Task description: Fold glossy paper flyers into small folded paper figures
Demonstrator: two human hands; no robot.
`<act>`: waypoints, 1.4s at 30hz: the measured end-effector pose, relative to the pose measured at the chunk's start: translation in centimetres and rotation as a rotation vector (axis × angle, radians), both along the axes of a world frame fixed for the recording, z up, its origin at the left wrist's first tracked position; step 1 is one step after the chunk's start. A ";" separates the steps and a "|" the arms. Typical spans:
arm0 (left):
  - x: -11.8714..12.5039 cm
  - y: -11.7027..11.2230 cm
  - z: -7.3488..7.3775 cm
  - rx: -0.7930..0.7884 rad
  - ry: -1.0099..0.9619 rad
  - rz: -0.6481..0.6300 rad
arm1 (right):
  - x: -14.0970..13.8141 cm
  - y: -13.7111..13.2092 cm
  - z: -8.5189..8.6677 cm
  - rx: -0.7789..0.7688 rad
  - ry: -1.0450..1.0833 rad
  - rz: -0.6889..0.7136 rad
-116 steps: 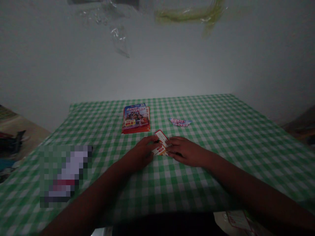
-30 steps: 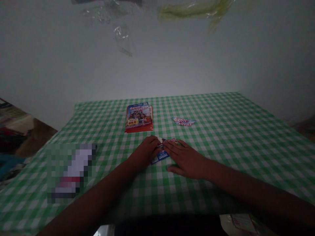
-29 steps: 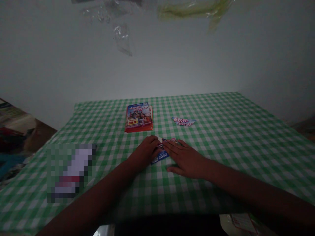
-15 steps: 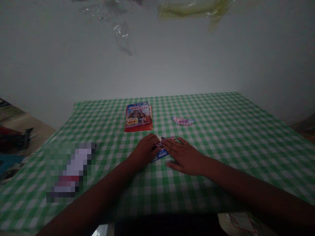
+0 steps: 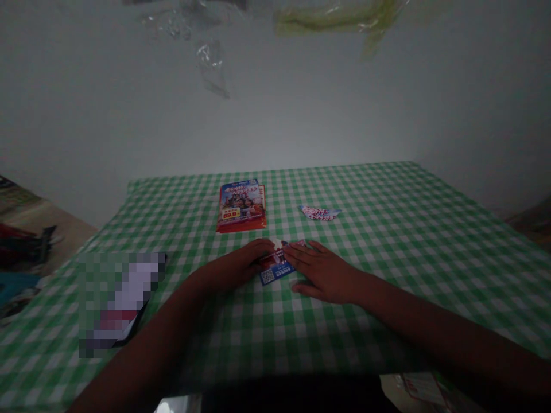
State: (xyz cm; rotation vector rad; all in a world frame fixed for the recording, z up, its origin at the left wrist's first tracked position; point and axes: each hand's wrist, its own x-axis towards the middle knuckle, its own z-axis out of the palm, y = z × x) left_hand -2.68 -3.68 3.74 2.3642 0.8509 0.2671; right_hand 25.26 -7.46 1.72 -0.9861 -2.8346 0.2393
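Where hands (image 5: 228, 272) (image 5: 322, 274) meet, leaflet edges (image 5: 269, 275) showing

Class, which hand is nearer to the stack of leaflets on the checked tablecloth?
Left. The left hand lies in front of the leaflet stack, nearly straight toward the person; the right hand lies farther off, in front of the stack and to its right.

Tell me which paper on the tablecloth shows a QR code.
The folded blue leaflet between the left hand and right hand, its code at the near corner. The leaflet stack and pink slip farther away show no visible code.
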 end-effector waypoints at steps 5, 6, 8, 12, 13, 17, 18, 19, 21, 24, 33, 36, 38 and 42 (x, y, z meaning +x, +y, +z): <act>0.7 -0.3 -0.1 0.029 -0.024 0.060 | -0.3 0.3 0.1 0.035 0.011 0.021; 1.0 -0.3 -0.4 0.061 -0.038 0.085 | -0.4 0.2 0.1 0.042 0.014 0.017; 1.5 -0.4 -1.0 0.130 -0.077 0.114 | -0.7 -0.2 0.3 0.062 0.021 0.005; 1.8 -0.2 -2.0 0.155 -0.127 0.105 | -1.0 -0.8 0.7 0.131 0.016 -0.018; 1.8 -0.2 -2.1 0.154 -0.124 0.104 | -0.9 -0.8 0.7 0.140 0.013 -0.042; 1.8 0.0 -1.8 0.146 -0.085 0.114 | 0.0 0.0 0.5 0.141 -0.006 -0.185; 1.9 -0.1 -1.6 0.140 -0.080 0.108 | 0.3 0.3 0.4 0.142 -0.014 -0.210; 1.9 -0.1 -1.4 0.135 -0.077 0.102 | 0.6 0.5 0.3 0.144 -0.023 -0.225; 2.0 -0.2 -1.1 0.125 -0.076 0.100 | 1.2 0.9 0.0 0.138 -0.044 -0.232; 2.0 -0.3 -0.8 0.109 -0.075 0.118 | 2.1 1.0 -0.2 0.103 -0.067 -0.238; 2.0 -0.4 -1.4 0.147 -0.061 0.183 | 2.3 0.4 0.8 0.127 -0.057 -0.377; 2.4 -0.6 -1.3 0.194 -0.046 0.225 | 1.2 -0.2 1.1 0.140 -0.044 -0.341; 2.7 -0.8 -1.2 0.216 -0.029 0.226 | 0.4 -0.5 1.0 0.129 -0.050 -0.271; 3.0 -1.1 -1.4 0.277 0.034 0.226 | -0.3 -0.7 0.4 0.108 -0.052 -0.231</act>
